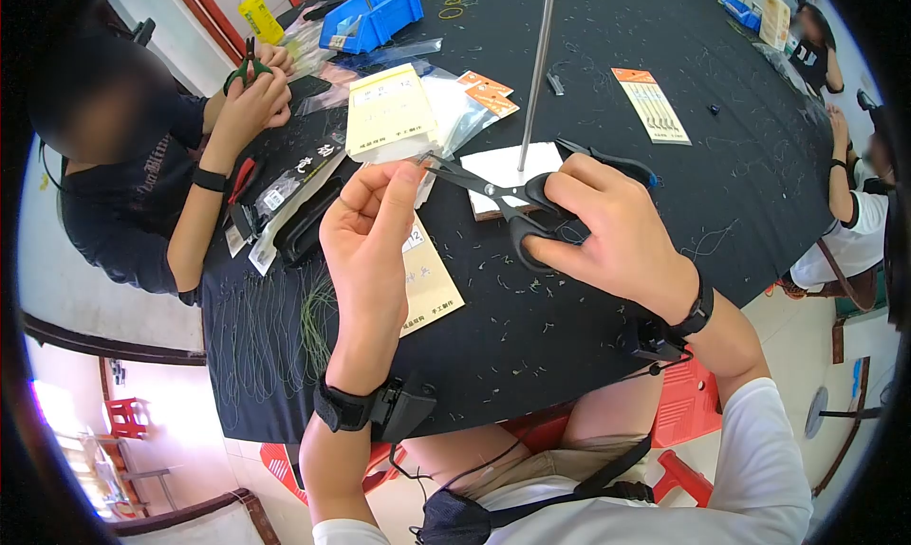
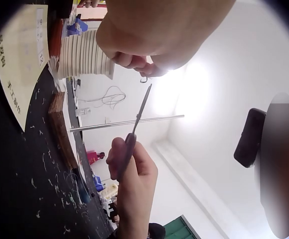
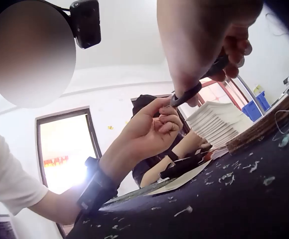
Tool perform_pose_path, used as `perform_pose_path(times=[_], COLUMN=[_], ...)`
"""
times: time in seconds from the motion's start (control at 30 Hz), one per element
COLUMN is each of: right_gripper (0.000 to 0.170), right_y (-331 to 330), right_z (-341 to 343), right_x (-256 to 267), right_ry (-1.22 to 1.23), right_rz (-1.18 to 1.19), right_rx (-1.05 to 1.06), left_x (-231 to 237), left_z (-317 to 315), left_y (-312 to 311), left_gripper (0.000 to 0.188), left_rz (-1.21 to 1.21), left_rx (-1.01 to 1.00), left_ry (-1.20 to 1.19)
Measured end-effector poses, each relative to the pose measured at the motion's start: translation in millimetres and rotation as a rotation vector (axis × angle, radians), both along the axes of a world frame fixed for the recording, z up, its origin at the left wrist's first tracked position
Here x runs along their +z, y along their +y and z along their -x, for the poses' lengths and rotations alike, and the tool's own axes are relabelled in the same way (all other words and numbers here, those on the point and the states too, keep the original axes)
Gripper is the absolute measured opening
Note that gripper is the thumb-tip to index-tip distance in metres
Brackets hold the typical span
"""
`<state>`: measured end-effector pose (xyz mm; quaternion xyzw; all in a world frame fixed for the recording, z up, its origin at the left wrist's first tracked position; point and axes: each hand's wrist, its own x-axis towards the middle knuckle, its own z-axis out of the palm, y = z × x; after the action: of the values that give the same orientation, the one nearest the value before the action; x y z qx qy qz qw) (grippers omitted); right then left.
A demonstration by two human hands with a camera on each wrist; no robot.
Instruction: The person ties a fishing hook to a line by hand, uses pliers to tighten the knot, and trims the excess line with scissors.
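- The left hand [image 1: 370, 230], raised above the table, pinched a small metal hook [image 2: 144, 79] between thumb and fingers; the curved end showed just below the fingertips in the left wrist view.
- The right hand [image 1: 622, 237] grasped the black-handled scissors [image 1: 491, 190], with digits through the handle loops.
- The scissors pointed toward the left hand, their tips near the pinching fingertips; whether they touched the hook could not be told.
- Beneath the scissors lay a white-topped block [image 1: 493, 161] with brown sides, and a slender metal rod [image 1: 537, 75] rose from its top.
- A dark tool [image 1: 607, 156] lay beyond the right hand, which partly hid it.
- A stack of pale yellow cards [image 1: 389, 109] stood beyond the left hand; a single printed card [image 1: 432, 284] lay flat on the near side, partly covered by that hand and wrist.
- Thin green line [image 1: 318, 317] lay in loose strands at the table's left edge.
- The black cloth [image 1: 531, 355] bore many scattered pale clippings.
- Farther back were a blue bin [image 1: 403, 18] and, to the right, an orange-topped packet [image 1: 652, 109].
- At the left, another person [image 1: 123, 194] held a green-handled tool [image 1: 249, 71].
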<state>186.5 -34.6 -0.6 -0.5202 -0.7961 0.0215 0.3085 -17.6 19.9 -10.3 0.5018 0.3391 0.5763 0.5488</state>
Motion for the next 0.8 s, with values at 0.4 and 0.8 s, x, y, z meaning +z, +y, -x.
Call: perform_pose_path(times=[0.4, 0.8], right_gripper=[0.031, 0.028], right_y=[0.0, 0.7], right_z=[0.0, -0.1], right_x=[-0.2, -1.3], right_ry=[0.005, 0.015], right_rz=[0.022, 0.02], right_rx=[0.0, 0.017], left_x=[3.8, 3.1], left_z=[-7.2, -6.5], left_y=[-4.3, -4.3], left_gripper=[0.014, 0.014], left_rz=[0.068, 0.068], left_rx=[-0.007, -0.048], left_ry=[-0.008, -0.031])
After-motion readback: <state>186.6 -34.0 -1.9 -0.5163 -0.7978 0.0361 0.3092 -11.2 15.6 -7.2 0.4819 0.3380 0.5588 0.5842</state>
